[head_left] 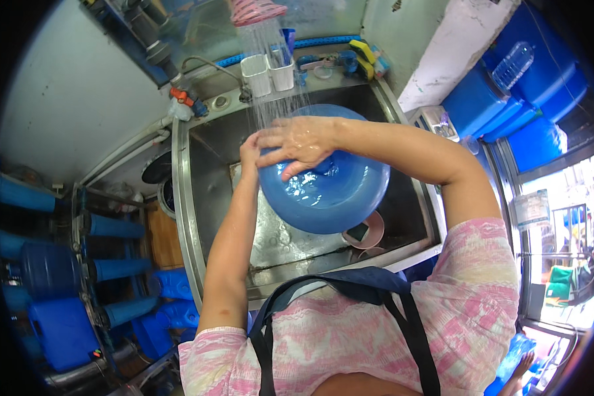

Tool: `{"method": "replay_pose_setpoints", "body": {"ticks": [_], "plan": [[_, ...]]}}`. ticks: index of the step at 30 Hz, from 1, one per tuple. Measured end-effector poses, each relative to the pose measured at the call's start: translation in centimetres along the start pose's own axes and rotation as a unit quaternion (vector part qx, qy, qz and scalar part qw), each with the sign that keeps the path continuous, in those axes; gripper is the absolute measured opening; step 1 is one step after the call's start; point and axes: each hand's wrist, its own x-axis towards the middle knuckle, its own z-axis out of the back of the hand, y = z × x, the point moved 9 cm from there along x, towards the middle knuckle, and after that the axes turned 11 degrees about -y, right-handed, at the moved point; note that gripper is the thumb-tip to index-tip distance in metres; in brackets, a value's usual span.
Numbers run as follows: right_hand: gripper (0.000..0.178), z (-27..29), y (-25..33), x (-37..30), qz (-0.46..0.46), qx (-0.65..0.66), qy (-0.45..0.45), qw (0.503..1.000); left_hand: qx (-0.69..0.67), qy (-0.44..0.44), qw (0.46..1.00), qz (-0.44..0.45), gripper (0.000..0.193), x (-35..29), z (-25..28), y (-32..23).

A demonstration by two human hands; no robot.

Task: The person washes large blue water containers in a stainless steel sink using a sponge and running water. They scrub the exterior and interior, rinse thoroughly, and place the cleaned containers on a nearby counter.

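A large round water jug (317, 198) of translucent blue plastic is tilted over the steel sink (277, 251), its wet surface shining. My left hand (249, 155) is at the jug's left edge with its fingers closed there, partly hidden behind my other hand. Across the jug's upper part lies my right hand (300, 144), palm down, fingers stretched and somewhat apart. Water falls from a faucet covered with pink netting (259, 11) onto the hands and the jug. The jug's mouth cannot be made out.
A pink bowl (369, 231) with a dark scrub pad sits in the sink's right part. White containers (257, 76) and yellow sponges (363, 56) stand on the back ledge. Blue jugs (53, 270) fill the left rack. Another person's hand (525, 363) shows lower right.
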Motion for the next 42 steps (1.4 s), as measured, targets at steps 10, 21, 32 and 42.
{"method": "replay_pose_setpoints", "body": {"ticks": [10,21,32,42], "plan": [[0.066,1.4,-14.4,-8.3,-0.562,-0.116,0.151,0.805,-0.18,0.078,0.967,0.164,0.063,-5.0,-2.0,-2.5],[0.059,1.1,-3.4,-3.5,-0.216,-0.132,-0.073,0.965,-0.246,-0.016,0.967,0.064,0.072,-11.2,-4.8,-1.1],[0.089,-2.1,-2.4,4.7,-0.078,0.135,0.083,0.984,0.005,-0.083,0.989,0.126,0.031,4.4,3.9,2.0],[0.099,1.2,-16.8,-9.1,-0.533,-0.01,0.158,0.831,-0.054,-0.245,0.946,0.204,0.068,15.7,11.5,-5.6]]}}
